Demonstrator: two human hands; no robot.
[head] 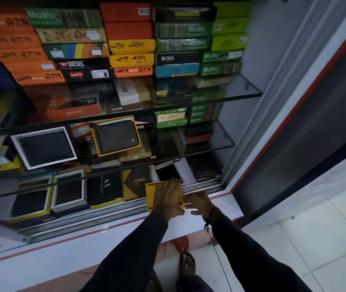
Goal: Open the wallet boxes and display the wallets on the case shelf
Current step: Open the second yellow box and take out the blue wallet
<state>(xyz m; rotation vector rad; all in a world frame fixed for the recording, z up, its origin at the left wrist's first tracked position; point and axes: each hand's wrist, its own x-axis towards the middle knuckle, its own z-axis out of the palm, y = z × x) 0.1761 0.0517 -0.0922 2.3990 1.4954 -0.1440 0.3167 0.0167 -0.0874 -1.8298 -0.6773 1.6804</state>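
Pressing a seemingly unopened yellow box point(152, 197) at the shelf point(201, 189) front edge: left hand point(168, 200) flat, right hand point(199, 202) relaxed; other wallets point(116, 135) are already showing.

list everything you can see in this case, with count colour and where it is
stacked closed boxes: many, orange, green, red, yellow, black, upper glass shelf
yellow-rimmed open box: one, dark wallet inside, middle shelf
white-rimmed open box: one, dark wallet inside, middle shelf, further left
AX box: one, black, bottom level
brown box: one, brown, right of the AX box
yellow box: one, yellow, case front edge, under the left hand
glass shelves: several, clear, across the case
left hand: one, lies flat on the yellow box
right hand: one, open, beside the yellow box's right edge
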